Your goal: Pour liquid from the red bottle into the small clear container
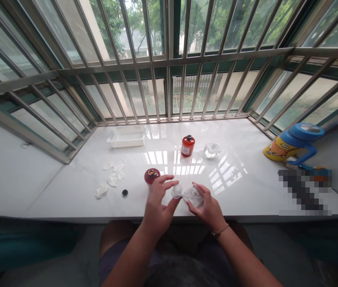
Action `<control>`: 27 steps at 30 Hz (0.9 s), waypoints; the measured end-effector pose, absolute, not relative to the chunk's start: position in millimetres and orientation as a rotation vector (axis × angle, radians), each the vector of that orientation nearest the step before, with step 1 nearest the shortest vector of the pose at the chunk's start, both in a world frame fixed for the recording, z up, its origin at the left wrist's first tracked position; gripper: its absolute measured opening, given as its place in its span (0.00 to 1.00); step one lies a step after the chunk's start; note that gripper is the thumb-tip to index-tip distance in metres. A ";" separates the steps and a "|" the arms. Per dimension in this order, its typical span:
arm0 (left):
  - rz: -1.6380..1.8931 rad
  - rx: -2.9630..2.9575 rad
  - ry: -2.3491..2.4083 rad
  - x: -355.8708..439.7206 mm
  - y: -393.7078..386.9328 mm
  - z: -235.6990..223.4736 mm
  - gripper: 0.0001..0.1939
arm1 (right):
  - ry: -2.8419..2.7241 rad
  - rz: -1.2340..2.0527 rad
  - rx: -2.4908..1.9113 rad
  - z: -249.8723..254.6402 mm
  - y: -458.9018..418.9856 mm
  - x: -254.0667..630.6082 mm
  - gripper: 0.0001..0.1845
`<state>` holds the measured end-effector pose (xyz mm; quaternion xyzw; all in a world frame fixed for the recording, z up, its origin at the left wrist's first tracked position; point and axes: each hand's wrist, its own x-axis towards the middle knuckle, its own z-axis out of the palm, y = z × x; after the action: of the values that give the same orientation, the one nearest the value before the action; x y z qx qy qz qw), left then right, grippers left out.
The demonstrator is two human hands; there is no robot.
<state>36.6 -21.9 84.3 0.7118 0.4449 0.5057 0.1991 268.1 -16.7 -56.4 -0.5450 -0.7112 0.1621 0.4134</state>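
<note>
My right hand [206,205] is closed around a small clear glass bottle [195,194], tilted toward the left, near the front edge of the white windowsill [240,179]. My left hand [158,205] pinches a small clear round piece [176,191] at the bottle's mouth; I cannot make out what it is. Just behind my left fingers stands a round red bottle [151,175]. A small black cap [124,192] lies on the sill to the left.
A red bottle with a black cap [187,145] and a clear glass bottle [212,149] stand mid-sill. A white plastic basket [126,137] sits at the back left, white cotton pads [112,179] to the left, a blue and yellow jug [296,145] at right. Window bars [169,79] close the back.
</note>
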 end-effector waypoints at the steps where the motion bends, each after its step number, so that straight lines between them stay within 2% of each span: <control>1: 1.454 2.080 1.301 24.2 -24.0 91.2 0.17 | -1.790 0.419 -1.375 -56.6 -16.8 268.4 0.41; 6: 1.456 2.394 1.883 -53.6 -17.2 98.6 0.18 | -1.797 0.397 -1.383 -58.7 -16.7 268.9 0.40; 10: 1.018 2.245 2.498 -116.5 -3.8 74.7 0.15 | -1.800 0.370 -1.363 -60.2 -16.1 267.8 0.39; 13: 0.694 2.088 2.738 -152.6 4.6 53.3 0.15 | -1.800 0.336 -1.354 -60.6 -15.4 266.5 0.38; 21: 0.234 1.957 2.773 -183.5 38.3 15.1 0.13 | -1.803 0.384 -1.346 -60.7 -15.8 267.4 0.38; 25: 0.137 1.899 2.688 -178.3 52.8 8.4 0.15 | -1.799 0.377 -1.341 -60.1 -15.6 267.5 0.37; 27: 0.205 1.852 2.688 -172.5 54.6 9.3 0.18 | -1.804 0.361 -1.334 -59.4 -15.3 267.1 0.37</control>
<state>-172.5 54.6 9.3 0.5650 0.8202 0.0626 -0.0645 267.1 -15.3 -59.4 -0.5326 -0.7200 0.1440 0.4210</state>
